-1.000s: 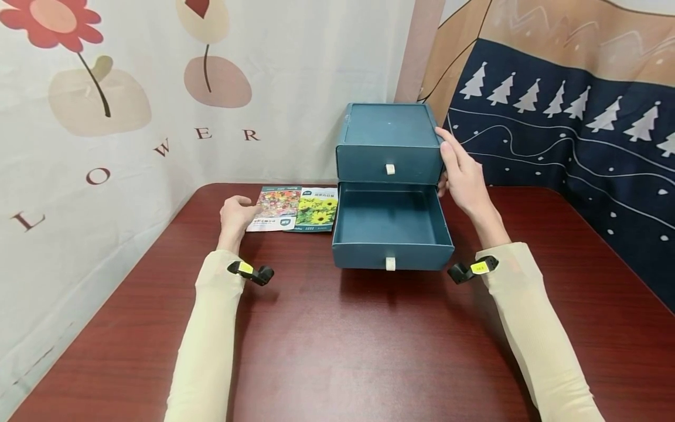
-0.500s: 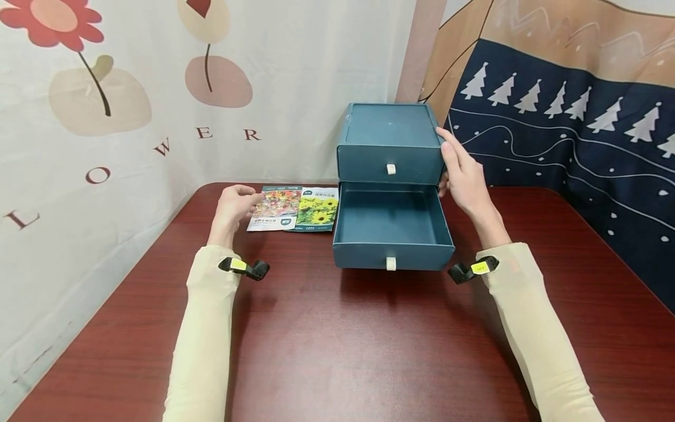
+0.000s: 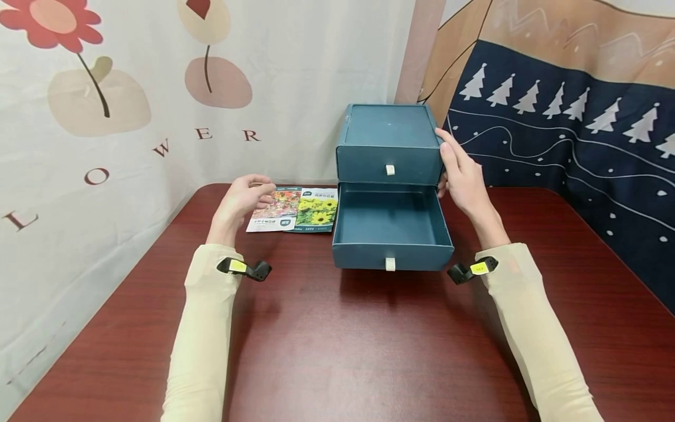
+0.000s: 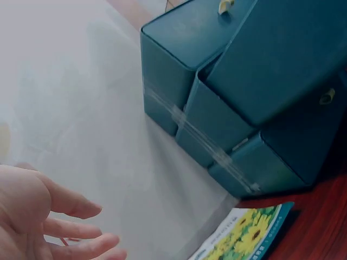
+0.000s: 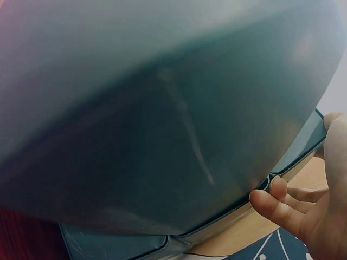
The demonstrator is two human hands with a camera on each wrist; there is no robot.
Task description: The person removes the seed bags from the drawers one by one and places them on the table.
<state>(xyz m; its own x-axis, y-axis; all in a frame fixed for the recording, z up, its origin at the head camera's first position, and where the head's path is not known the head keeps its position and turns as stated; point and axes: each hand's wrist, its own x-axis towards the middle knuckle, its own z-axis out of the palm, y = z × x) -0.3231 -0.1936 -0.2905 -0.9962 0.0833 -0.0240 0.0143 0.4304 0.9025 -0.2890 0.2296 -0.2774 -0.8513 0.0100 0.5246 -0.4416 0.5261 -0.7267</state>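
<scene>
A blue drawer unit [image 3: 390, 124] stands at the back of the table. Its middle drawer [image 3: 392, 220] is pulled out, bare inside, and a third drawer [image 4: 282, 160] shows below it in the left wrist view. My right hand [image 3: 465, 179] rests against the unit's right side, fingertips spread along the edge. My left hand [image 3: 239, 202] holds nothing; its loosely extended fingers overlap a flat packet with mixed flowers [image 3: 279, 211] in the head view. Beside that lies a packet with yellow flowers [image 3: 317, 211], left of the unit.
The dark red wooden table [image 3: 316, 340] stretches out in front of the unit. Behind it hangs a pale curtain [image 3: 295, 76] with flower prints. A navy cloth [image 3: 559, 146] with white trees hangs at the right.
My left hand has shifted up from the mixed-flower packet's left edge, then in over it, its fingers opening out. My right hand, the drawer unit and both packets stay where they were.
</scene>
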